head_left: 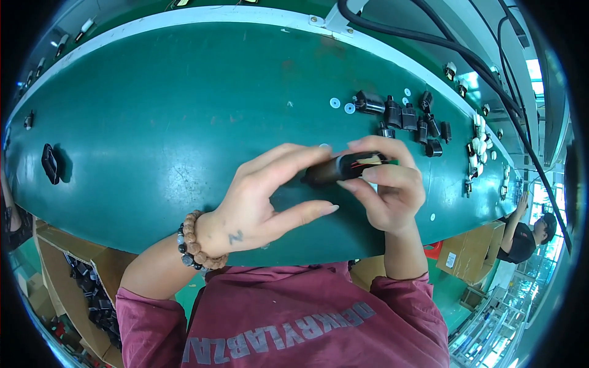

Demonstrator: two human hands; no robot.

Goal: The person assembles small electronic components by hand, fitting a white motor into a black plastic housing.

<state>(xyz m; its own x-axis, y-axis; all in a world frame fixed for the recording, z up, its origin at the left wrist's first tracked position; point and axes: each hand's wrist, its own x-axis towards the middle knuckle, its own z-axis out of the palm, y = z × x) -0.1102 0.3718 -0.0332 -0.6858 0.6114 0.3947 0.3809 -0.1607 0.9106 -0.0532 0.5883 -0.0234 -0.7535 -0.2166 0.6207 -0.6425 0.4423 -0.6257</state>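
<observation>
Black cylindrical part point(343, 167), one, held above table point(184, 122); long axis roughly left to right; right hand point(392, 187): grip pinching its right end; left hand point(261, 196): grip wide, beside left end, contact unclear

Left hand point(254, 193) splayed — right hand point(396, 193) curled

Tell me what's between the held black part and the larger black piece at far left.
Head view: the left hand beside the held part, then bare green tabletop to the larger piece.
</observation>
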